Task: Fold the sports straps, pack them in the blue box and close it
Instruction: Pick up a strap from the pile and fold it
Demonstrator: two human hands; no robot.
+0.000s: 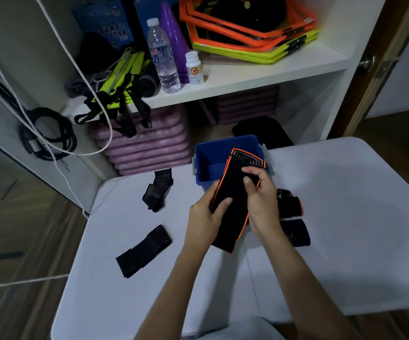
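Both hands have a grip on the orange-trimmed strap (232,200): left hand (207,217) pinches its lower edge, right hand (262,200) curls over the middle. It's held just above the white table (333,217), in front of the open blue box (213,155). Best bet imo: line up the orange edges before creasing, keep the fold flat. Other black straps wait around: one (144,250) near left, one (158,188) behind it, two (293,217) on the right.
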